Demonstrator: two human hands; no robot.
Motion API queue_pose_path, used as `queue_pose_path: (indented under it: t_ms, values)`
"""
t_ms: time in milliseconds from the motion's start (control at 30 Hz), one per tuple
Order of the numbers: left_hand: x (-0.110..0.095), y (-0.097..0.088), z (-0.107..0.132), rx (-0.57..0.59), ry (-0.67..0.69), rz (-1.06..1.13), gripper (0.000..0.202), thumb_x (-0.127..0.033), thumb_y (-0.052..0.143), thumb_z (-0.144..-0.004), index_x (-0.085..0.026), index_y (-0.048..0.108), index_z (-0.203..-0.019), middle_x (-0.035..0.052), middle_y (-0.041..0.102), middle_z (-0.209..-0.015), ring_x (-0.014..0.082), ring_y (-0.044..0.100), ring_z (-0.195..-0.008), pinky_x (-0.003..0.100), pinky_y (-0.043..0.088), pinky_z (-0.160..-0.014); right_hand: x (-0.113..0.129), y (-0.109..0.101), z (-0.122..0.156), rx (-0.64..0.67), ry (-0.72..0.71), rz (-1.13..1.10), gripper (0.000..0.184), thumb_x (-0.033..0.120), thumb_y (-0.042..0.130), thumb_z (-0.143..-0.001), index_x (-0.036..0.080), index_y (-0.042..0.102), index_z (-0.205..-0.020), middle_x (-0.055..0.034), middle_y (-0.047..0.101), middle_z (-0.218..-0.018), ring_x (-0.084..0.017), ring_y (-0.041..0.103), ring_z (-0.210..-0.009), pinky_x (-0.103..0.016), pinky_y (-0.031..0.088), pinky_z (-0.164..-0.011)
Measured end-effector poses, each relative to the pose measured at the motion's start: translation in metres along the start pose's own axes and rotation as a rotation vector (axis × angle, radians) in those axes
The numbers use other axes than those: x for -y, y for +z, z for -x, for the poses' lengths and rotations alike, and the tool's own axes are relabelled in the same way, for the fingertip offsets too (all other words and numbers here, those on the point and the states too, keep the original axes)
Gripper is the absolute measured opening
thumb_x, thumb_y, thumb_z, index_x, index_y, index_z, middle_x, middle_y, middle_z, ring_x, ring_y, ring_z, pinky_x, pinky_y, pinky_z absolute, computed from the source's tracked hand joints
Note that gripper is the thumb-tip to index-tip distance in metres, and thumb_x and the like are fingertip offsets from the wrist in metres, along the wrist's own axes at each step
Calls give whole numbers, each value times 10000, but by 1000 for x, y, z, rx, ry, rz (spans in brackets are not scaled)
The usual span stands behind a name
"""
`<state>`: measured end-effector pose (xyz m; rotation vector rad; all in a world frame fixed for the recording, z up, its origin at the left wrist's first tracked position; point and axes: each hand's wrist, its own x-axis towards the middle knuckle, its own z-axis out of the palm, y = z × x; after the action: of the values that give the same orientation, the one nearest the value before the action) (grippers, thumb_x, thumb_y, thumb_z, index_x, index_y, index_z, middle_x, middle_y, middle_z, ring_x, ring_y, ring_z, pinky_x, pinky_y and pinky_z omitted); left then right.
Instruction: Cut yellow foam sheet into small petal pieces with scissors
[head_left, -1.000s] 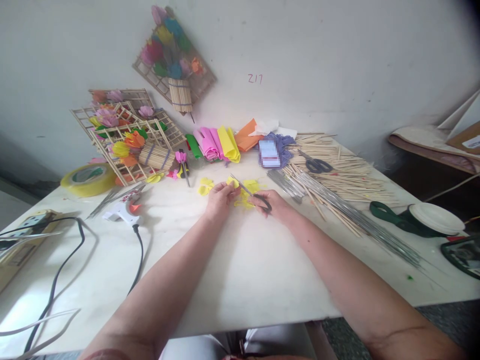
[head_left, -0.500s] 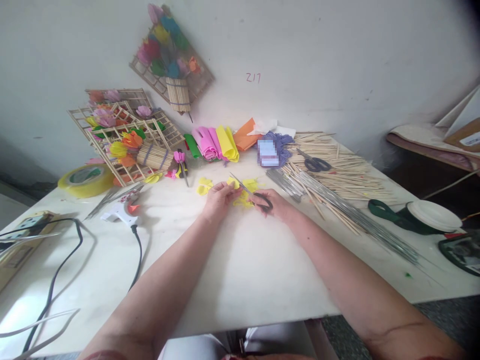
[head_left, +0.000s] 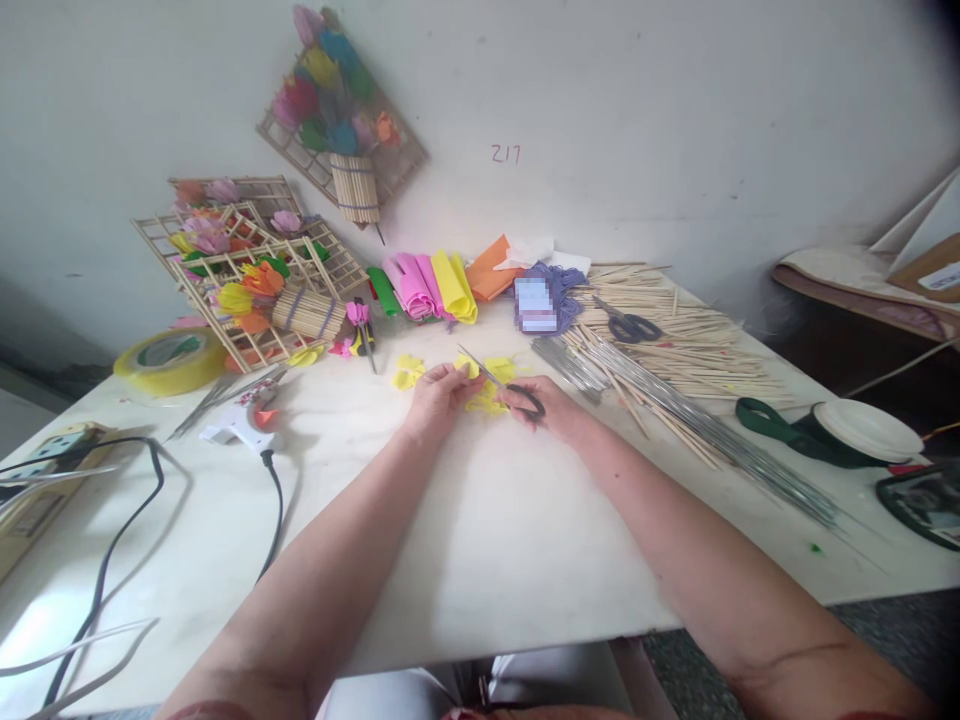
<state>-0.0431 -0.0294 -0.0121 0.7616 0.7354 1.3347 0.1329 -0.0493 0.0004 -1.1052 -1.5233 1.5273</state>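
Containers first: a tan stick-built pot (head_left: pixel 355 188) with blue bands, multicoloured paper flowers (head_left: pixel 319 100) standing above it on a bamboo lattice, hangs on the wall, up and left beyond the loose pile of thin yellow paper scraps (head_left: pixel 501 370). A second stick-built pot (head_left: pixel 309 313) lies tilted, left of the scraps, with yellow and orange paper flowers (head_left: pixel 249 292) at its mouth.

You've got a small yellow paper petal (head_left: pixel 469 367) pinched in your left hand (head_left: pixel 441 398), just left of the scraps. Your right hand (head_left: pixel 541 405) is closed on the dark handles of steel scissors (head_left: pixel 529 392), blades crossing over the scraps towards the petal; can't tell if they touch it. Hands near each other, not touching.

Around the scraps: folded pink paper (head_left: pixel 412 288) and yellow paper (head_left: pixel 454 290) beyond; purple-blue thread (head_left: pixel 571 290) beyond, rightward; pale wooden sticks (head_left: pixel 690 345) and long silver wires (head_left: pixel 697 440) right; white glue gun (head_left: pixel 238 425) left, its black cord (head_left: pixel 280 510) running down to your left forearm, in the way on that side.

White tabletop (head_left: pixel 517 560) runs from the scraps towards you, between your forearms, to the front edge; the wires bound the right.
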Motion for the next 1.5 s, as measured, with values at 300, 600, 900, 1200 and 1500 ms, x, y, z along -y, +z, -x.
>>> queue_pose_path:
  t_ms: [300,600,900,1200,1500]
  values:
    - [-1,1,1,-10,8,4,251,-254,776,-577,-126,560,-595,37,645,-616,174,664,-679,294,538,-676,3,1,2,4,-35,27,350,444,651,-707,156,491,-590,64,440,-419,-37,341,-328,-198,212,-328]
    - [-1,2,1,-25,26,-5,248,-268,771,-570,-134,563,-588,34,641,-617,167,654,-659,289,536,-659,0,-1,0,10,-61,65,338,421,650,-699,165,476,-563,66,434,-407,-41,339,-323,-200,223,-327]
    - [-1,3,0,-67,32,1,231,-253,760,-570,-134,562,-593,25,618,-581,162,646,-633,305,533,-695,0,-1,-1,9,-54,81,331,412,647,-689,165,471,-555,77,404,-401,-37,327,-331,-185,228,-319]
    - [-1,4,0,-103,34,32,207,-206,748,-580,-137,555,-610,10,616,-594,162,648,-637,321,527,-727,1,0,1,12,-53,84,311,400,648,-690,165,494,-556,66,409,-414,-46,338,-347,-184,255,-316]
    - [-1,1,0,-64,12,11,218,-238,746,-605,-136,556,-643,25,646,-659,159,660,-683,288,531,-701,2,1,2,11,-29,43,298,389,654,-685,162,492,-579,66,443,-433,-44,368,-353,-176,278,-326]
